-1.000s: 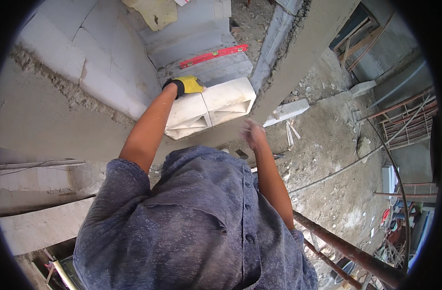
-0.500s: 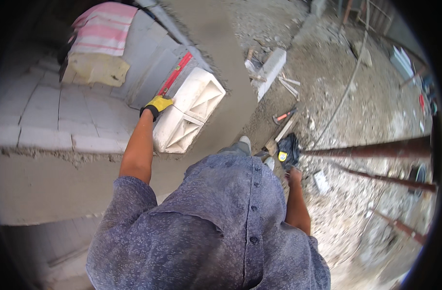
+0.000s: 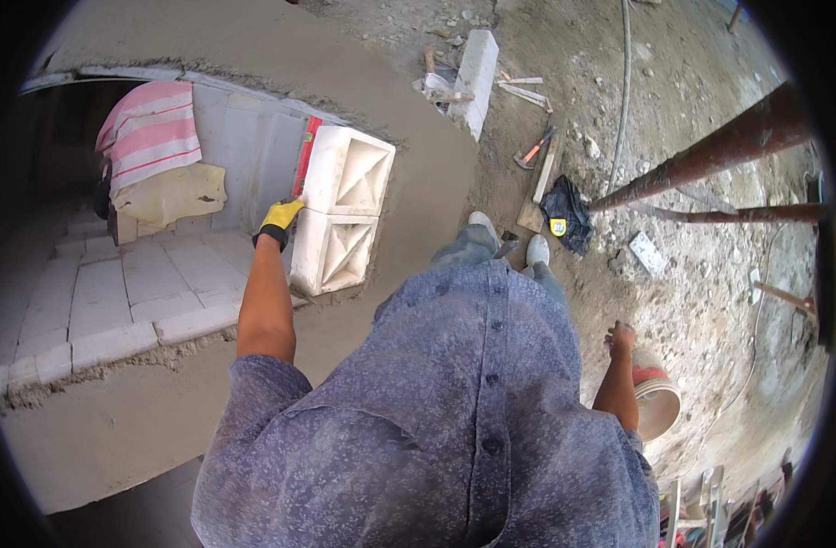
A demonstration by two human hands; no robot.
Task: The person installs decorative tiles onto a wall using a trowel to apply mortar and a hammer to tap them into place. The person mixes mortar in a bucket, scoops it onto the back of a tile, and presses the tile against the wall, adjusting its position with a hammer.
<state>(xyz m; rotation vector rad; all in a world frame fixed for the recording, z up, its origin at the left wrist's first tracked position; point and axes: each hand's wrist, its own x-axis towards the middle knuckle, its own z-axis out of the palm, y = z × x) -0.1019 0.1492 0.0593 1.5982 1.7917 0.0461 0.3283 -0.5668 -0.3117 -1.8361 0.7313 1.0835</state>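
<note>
My left hand [image 3: 282, 216], in a yellow and black glove, grips the edge of two white hollow blocks [image 3: 343, 171] with triangular openings, set one beside the other on the grey mortared ledge [image 3: 418, 210]. A red spirit level [image 3: 305, 155] lies along their far side, partly hidden. My bare right hand [image 3: 619, 338] hangs low at my right, fingers loosely apart with nothing visible in them, above a bucket [image 3: 657, 408] with a red band.
Pink striped cloth [image 3: 153, 123] and a yellowish sheet [image 3: 167, 196] lie inside the opening. Hammer [image 3: 532, 151], boards [image 3: 543, 180], black bag [image 3: 564, 219] and white block [image 3: 474, 82] are on the rubble floor. Rusty pipes [image 3: 710, 151] cross the right side; a hose [image 3: 623, 91] runs nearby.
My view has turned rightward, bringing the floor, my boots and the bucket into sight. My right hand has dropped from near the blocks to my side. My left hand stays on the blocks.
</note>
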